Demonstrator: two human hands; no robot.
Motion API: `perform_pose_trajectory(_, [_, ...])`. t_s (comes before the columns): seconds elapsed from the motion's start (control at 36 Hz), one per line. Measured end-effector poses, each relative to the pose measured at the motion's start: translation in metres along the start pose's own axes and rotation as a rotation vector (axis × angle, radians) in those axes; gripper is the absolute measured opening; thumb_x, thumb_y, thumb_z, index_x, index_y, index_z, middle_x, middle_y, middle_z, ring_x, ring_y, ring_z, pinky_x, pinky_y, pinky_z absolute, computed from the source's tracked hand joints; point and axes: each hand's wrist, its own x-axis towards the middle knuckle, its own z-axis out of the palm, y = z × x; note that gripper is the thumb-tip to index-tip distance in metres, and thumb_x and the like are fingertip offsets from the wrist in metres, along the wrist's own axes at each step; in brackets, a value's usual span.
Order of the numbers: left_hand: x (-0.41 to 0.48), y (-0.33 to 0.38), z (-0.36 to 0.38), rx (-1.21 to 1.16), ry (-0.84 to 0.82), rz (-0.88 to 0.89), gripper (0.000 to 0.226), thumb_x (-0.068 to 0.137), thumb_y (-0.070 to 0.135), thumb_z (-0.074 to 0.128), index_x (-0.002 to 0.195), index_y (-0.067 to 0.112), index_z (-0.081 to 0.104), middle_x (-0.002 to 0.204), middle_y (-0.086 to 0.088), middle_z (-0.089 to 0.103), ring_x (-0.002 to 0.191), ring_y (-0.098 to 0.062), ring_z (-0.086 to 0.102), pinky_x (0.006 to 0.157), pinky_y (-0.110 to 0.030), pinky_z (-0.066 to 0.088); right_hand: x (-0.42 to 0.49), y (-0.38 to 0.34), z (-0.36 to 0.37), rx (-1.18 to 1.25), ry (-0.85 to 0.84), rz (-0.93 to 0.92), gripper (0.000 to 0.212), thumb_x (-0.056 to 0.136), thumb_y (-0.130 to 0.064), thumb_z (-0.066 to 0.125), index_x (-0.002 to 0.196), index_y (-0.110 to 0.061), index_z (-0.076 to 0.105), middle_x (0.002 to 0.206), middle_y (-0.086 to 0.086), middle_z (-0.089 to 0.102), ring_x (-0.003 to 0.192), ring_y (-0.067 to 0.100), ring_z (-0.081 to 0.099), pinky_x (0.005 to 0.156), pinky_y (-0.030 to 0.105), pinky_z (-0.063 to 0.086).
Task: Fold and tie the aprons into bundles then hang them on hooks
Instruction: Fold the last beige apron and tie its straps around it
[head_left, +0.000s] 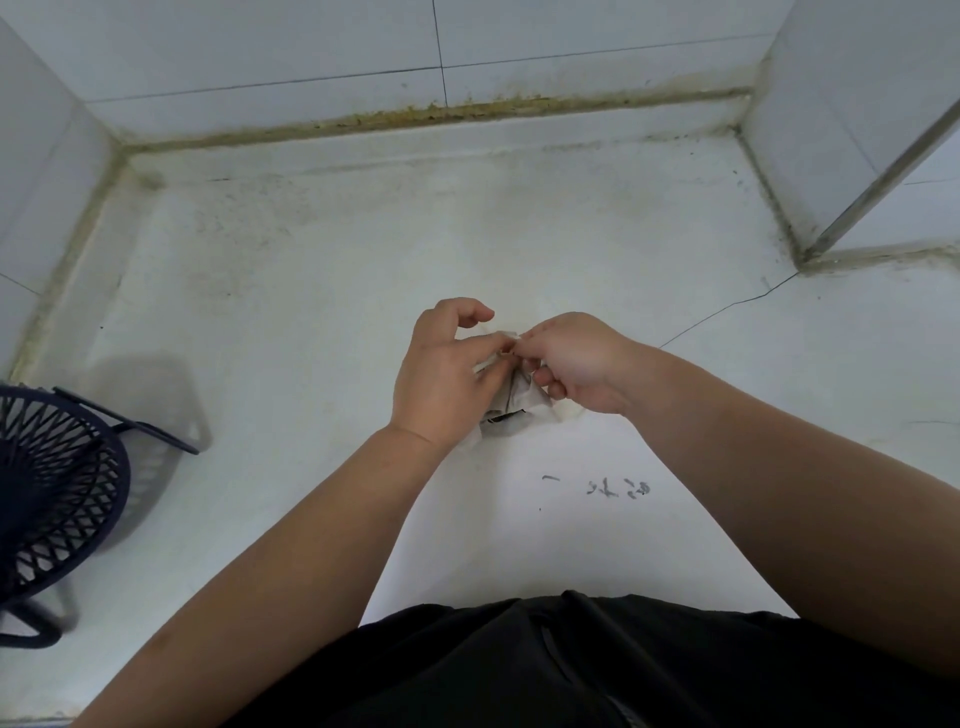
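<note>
Apron (511, 400): small pale bundle, held between both hands over mid-floor (311, 291). Left hand (441, 374) and right hand (576, 364) each pinch the tie at its top. Step, likely: knotting. Next: pull tight, evenly. No hook in view.

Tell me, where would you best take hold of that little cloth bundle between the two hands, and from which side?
Probably at its narrow gathered top, coming in from either side, where the left hand and right hand pinch it. The apron bundle spreads crumpled and wider below the fingers, so that soft lower part would likely squash or loosen if squeezed.
</note>
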Motion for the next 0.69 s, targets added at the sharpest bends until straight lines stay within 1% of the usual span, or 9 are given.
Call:
perform_pose_trajectory(0.14, [0.001, -0.001, 0.0, 0.017, 0.022, -0.003, 0.011, 0.078, 0.017, 0.068, 0.081, 0.015, 0.078, 0.104, -0.007, 0.062, 0.1, -0.012, 0.043, 0.076, -0.03, 0.041, 0.0, 0.0, 0.0, 0.023, -0.021, 0.008, 0.019, 0.093, -0.011, 0.053, 0.074, -0.01, 0.05, 0.065, 0.005, 0.043, 0.055, 0.015, 0.033, 0.051, 0.025, 0.025])
perform_pose_trajectory(0.25, [0.001, -0.001, -0.001, 0.045, -0.027, -0.016, 0.011, 0.083, 0.018, 0.063, 0.08, 0.013, 0.073, 0.105, 0.004, 0.047, 0.099, -0.01, 0.039, 0.072, -0.031, 0.046, 0.0, 0.001, -0.001, -0.03, -0.042, -0.043, 0.017, 0.094, -0.008, 0.049, 0.077, -0.009, 0.053, 0.069, 0.007, 0.043, 0.058, 0.018, 0.035, 0.052, 0.025, 0.028])
perform_pose_trajectory(0.31, [0.002, -0.003, -0.006, 0.051, -0.045, -0.087, 0.007, 0.085, 0.008, 0.064, 0.084, 0.012, 0.069, 0.103, 0.006, 0.038, 0.095, -0.005, 0.034, 0.07, -0.029, 0.042, 0.0, 0.003, -0.005, -0.253, -0.008, -0.171, 0.018, 0.096, -0.012, 0.048, 0.082, -0.011, 0.06, 0.07, 0.004, 0.047, 0.062, 0.018, 0.04, 0.053, 0.019, 0.031])
perform_pose_trajectory(0.36, [0.002, -0.006, -0.012, 0.083, -0.053, -0.156, 0.012, 0.084, 0.002, 0.062, 0.086, 0.014, 0.065, 0.101, 0.007, 0.032, 0.093, -0.004, 0.03, 0.068, -0.027, 0.039, 0.001, 0.008, -0.012, -0.589, 0.097, -0.323, 0.024, 0.097, -0.013, 0.047, 0.1, -0.016, 0.07, 0.085, 0.0, 0.063, 0.076, 0.017, 0.055, 0.06, 0.017, 0.037])
perform_pose_trajectory(0.42, [0.0, -0.011, -0.017, 0.133, -0.103, -0.169, 0.014, 0.084, 0.001, 0.06, 0.086, 0.015, 0.064, 0.098, 0.006, 0.03, 0.091, -0.006, 0.027, 0.063, -0.027, 0.037, 0.003, 0.014, -0.02, -0.832, 0.194, -0.387, 0.027, 0.098, -0.016, 0.045, 0.112, -0.015, 0.068, 0.108, 0.003, 0.067, 0.099, 0.022, 0.059, 0.076, 0.023, 0.041])
perform_pose_trajectory(0.47, [-0.003, -0.016, -0.021, 0.183, -0.15, -0.156, 0.014, 0.083, 0.001, 0.059, 0.086, 0.014, 0.063, 0.096, 0.005, 0.031, 0.091, -0.009, 0.029, 0.058, -0.025, 0.033, 0.007, 0.016, -0.021, -0.986, 0.229, -0.425, 0.027, 0.098, -0.013, 0.044, 0.112, -0.011, 0.066, 0.112, 0.009, 0.065, 0.103, 0.027, 0.058, 0.086, 0.031, 0.043])
perform_pose_trajectory(0.53, [-0.005, -0.018, -0.023, 0.22, -0.156, -0.172, 0.014, 0.083, 0.001, 0.057, 0.088, 0.013, 0.062, 0.095, 0.004, 0.032, 0.092, -0.012, 0.031, 0.057, -0.025, 0.031, 0.009, 0.014, -0.017, -1.065, 0.252, -0.46, 0.027, 0.096, -0.008, 0.045, 0.113, -0.009, 0.065, 0.113, 0.011, 0.063, 0.103, 0.029, 0.057, 0.089, 0.036, 0.044])
perform_pose_trajectory(0.56, [-0.004, -0.018, -0.024, 0.236, -0.153, -0.181, 0.014, 0.083, 0.002, 0.056, 0.088, 0.013, 0.062, 0.095, 0.004, 0.032, 0.093, -0.014, 0.033, 0.057, -0.025, 0.031, 0.008, 0.012, -0.016, -1.069, 0.269, -0.477, 0.028, 0.096, -0.008, 0.045, 0.117, -0.01, 0.063, 0.114, 0.01, 0.061, 0.104, 0.029, 0.057, 0.089, 0.034, 0.044])
perform_pose_trajectory(0.69, [0.0, -0.021, -0.033, 0.296, -0.152, -0.145, 0.014, 0.082, 0.001, 0.055, 0.086, 0.012, 0.063, 0.093, 0.002, 0.033, 0.092, -0.019, 0.036, 0.053, -0.022, 0.023, 0.005, 0.009, -0.016, -1.061, 0.297, -0.523, 0.031, 0.096, -0.021, 0.047, 0.122, -0.01, 0.06, 0.114, 0.011, 0.059, 0.105, 0.03, 0.055, 0.086, 0.034, 0.04])
